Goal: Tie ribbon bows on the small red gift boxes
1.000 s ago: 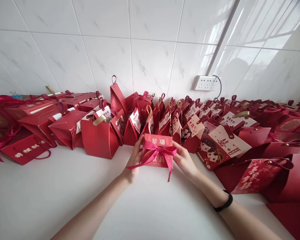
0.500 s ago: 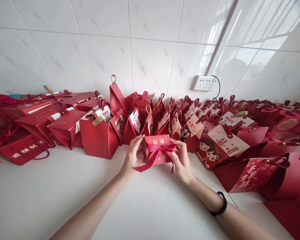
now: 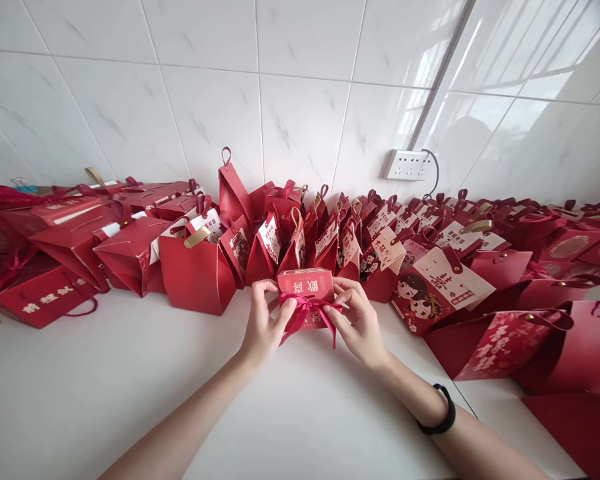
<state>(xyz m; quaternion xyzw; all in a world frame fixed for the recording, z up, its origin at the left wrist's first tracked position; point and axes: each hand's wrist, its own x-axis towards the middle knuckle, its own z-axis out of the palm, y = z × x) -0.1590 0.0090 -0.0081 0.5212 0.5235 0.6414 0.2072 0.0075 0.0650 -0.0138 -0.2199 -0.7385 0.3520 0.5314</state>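
Note:
A small red gift box with pale printed characters is in front of me, low over the white surface. A dark pink ribbon is tied round it in a bow, its tails hanging down the near side. My left hand is closed at the box's left side, thumb and fingers pinching the bow's left loop. On the other side, my right hand pinches the right loop between thumb and fingers. Part of each loop is hidden by the fingers.
Rows of red gift boxes, including a plain-sided one and one with cartoon figures, line the white table. A power socket with a dark cable is on the tiled wall behind. More boxes crowd the right side.
My left hand has moved from the box's side to the bow's left loop. My right hand has shifted slightly left onto the right loop, and the box sits a little further left.

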